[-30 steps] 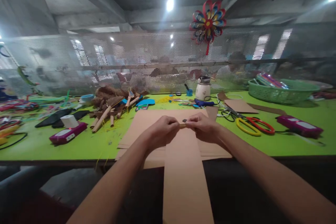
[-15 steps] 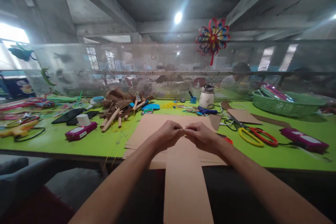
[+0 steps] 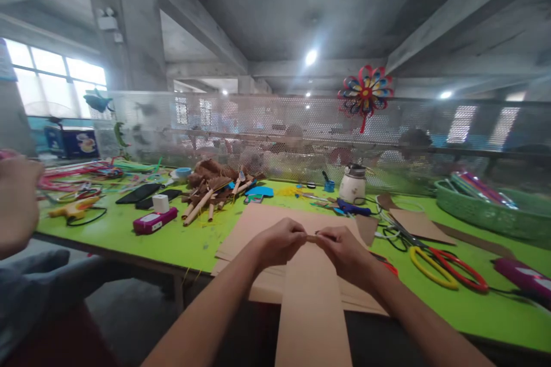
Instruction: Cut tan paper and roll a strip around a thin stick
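Observation:
My left hand (image 3: 279,243) and my right hand (image 3: 343,251) meet above a long brown cardboard strip (image 3: 312,309) that runs from the table edge toward me. Both hands are closed, pinching the strip's far end between fingertips and thumbs. The strip lies over a stack of brown cardboard sheets (image 3: 258,223) on the green table (image 3: 172,241).
Yellow-and-red scissors (image 3: 447,266) and a pink box (image 3: 523,275) lie right; a green basket (image 3: 491,215) stands far right. A pink box (image 3: 155,221), tape roll (image 3: 160,203) and brown rolled sticks (image 3: 206,198) lie left. A white jar (image 3: 353,183) stands by the mesh screen. Another person's hand (image 3: 15,203) shows at left.
The view has swung left and up, so the table shifted right and down in frame. My hands stay pinched on the strip's end. Another person's hand has come into view at left.

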A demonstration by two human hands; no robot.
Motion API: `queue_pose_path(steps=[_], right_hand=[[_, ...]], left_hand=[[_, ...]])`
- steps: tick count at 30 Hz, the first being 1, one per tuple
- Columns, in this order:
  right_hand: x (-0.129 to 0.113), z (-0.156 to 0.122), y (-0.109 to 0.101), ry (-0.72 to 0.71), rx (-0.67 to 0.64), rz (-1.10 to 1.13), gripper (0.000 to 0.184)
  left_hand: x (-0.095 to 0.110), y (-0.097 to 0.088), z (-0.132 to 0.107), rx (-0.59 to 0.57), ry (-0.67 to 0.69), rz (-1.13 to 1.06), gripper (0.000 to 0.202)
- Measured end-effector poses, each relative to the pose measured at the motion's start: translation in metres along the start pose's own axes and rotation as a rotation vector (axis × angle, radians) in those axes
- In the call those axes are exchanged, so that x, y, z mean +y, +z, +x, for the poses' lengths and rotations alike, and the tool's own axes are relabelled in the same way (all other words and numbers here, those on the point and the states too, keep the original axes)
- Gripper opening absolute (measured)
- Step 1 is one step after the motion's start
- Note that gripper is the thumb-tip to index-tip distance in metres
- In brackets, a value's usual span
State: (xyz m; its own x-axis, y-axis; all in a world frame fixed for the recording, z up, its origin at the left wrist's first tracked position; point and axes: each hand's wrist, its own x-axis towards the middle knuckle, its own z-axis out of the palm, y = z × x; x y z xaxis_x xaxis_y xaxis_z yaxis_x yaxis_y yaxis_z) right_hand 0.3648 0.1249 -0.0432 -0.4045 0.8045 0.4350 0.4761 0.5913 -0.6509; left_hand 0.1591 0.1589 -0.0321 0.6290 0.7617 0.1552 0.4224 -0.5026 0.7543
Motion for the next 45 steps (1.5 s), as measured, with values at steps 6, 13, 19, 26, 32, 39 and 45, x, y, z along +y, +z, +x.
queue_pose_path(steps=[6, 13, 19, 26, 32, 39, 45], right_hand=[[0.014, 0.004, 0.0, -0.016, -0.042, -0.049, 0.03], [0.023, 0.008, 0.005, -0.021, 0.001, -0.065, 0.035], [0.026, 0.01, 0.004, 0.024, 0.011, -0.059, 0.033], [0.029, 0.009, -0.002, 0.027, -0.046, -0.016, 0.039], [0.033, 0.011, 0.0, -0.017, -0.058, -0.073, 0.038], [0.03, 0.018, 0.005, -0.054, -0.073, -0.174, 0.029], [0.029, 0.022, 0.01, -0.096, -0.058, -0.182, 0.025]], left_hand=[[-0.003, -0.01, -0.001, 0.029, -0.004, 0.036, 0.017], [0.005, -0.001, -0.002, 0.055, -0.013, -0.007, 0.019], [0.006, -0.001, 0.0, 0.022, -0.012, -0.115, 0.021], [0.004, -0.003, 0.001, -0.033, -0.009, -0.161, 0.025], [-0.009, 0.0, 0.009, 0.022, -0.019, -0.027, 0.024], [-0.016, -0.007, 0.013, 0.094, 0.019, 0.242, 0.023], [-0.014, -0.008, 0.007, 0.093, 0.029, 0.329, 0.026]])
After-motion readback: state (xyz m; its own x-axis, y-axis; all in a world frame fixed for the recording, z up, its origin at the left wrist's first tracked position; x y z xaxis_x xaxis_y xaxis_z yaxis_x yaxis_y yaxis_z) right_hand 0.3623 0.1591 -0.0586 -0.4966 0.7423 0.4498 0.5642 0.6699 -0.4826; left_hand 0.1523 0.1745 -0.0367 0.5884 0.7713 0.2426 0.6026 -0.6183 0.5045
